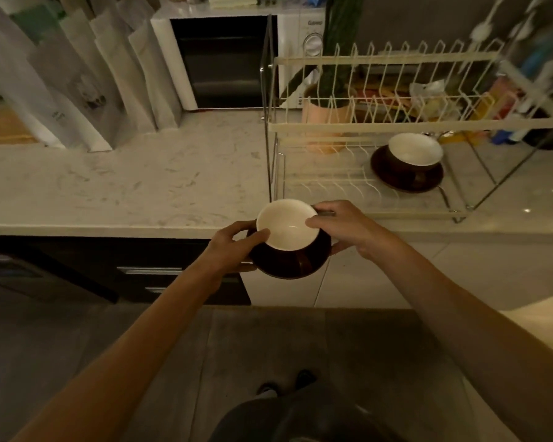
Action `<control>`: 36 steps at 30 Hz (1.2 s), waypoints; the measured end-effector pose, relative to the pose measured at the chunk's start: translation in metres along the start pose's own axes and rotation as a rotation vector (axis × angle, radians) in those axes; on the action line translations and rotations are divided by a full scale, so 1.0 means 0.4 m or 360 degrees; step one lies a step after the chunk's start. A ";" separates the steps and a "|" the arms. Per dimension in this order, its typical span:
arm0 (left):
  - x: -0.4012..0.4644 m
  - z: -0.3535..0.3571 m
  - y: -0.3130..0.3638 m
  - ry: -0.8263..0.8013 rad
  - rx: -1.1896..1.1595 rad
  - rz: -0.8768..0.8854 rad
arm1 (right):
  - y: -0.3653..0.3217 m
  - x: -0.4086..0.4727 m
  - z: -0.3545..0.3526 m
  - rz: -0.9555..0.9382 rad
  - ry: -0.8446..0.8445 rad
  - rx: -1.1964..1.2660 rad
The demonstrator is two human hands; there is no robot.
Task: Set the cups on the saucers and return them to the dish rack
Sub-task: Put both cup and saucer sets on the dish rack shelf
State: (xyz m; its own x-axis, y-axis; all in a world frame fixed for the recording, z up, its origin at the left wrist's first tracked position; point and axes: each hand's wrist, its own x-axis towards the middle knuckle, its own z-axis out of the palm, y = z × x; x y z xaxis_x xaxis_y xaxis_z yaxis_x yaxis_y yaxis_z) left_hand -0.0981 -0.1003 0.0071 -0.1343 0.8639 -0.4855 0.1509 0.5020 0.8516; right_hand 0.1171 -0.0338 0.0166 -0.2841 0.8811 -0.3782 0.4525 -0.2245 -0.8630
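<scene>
Both hands, left hand (pixel 233 242) and right hand (pixel 339 226), grip glossy round cup (pixel 286 224) on brown saucer (pixel 296 263).

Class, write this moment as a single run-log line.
left hand + right hand: grip held saucer bearing cup | dish rack: second set on lower tier
</scene>
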 end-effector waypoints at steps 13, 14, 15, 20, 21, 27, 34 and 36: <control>0.111 0.205 0.144 0.0163 0.0023 0.0295 | 0.021 0.034 -0.172 0.0073 0.0356 0.0231; 0.123 0.217 0.154 0.0174 0.0017 0.0313 | 0.024 0.043 -0.180 0.0070 0.0374 0.0258; 0.135 0.227 0.163 0.0187 0.0025 0.0331 | 0.027 0.054 -0.188 0.0064 0.0390 0.0278; 0.205 0.251 0.205 0.0260 0.0045 0.0298 | 0.022 0.120 -0.213 0.0047 0.0449 0.0330; 0.220 0.251 0.213 0.0268 0.0047 0.0290 | 0.021 0.135 -0.216 0.0039 0.0452 0.0336; 0.295 0.245 0.249 0.0277 -0.0022 0.0241 | 0.008 0.215 -0.227 0.0070 0.0456 0.0406; 0.347 0.244 0.260 0.0327 -0.0022 0.0255 | 0.014 0.281 -0.230 0.0053 0.0485 0.0377; 0.357 0.244 0.258 0.0325 -0.0046 0.0240 | 0.018 0.291 -0.227 0.0066 0.0498 0.0368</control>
State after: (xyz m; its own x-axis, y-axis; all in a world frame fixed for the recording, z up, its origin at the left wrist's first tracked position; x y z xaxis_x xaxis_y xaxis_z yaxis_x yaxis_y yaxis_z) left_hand -0.0061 0.0790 0.0063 -0.3077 0.9012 -0.3051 0.1566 0.3642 0.9180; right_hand 0.1641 0.1050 -0.0032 0.0182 0.9457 -0.3246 0.2455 -0.3189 -0.9154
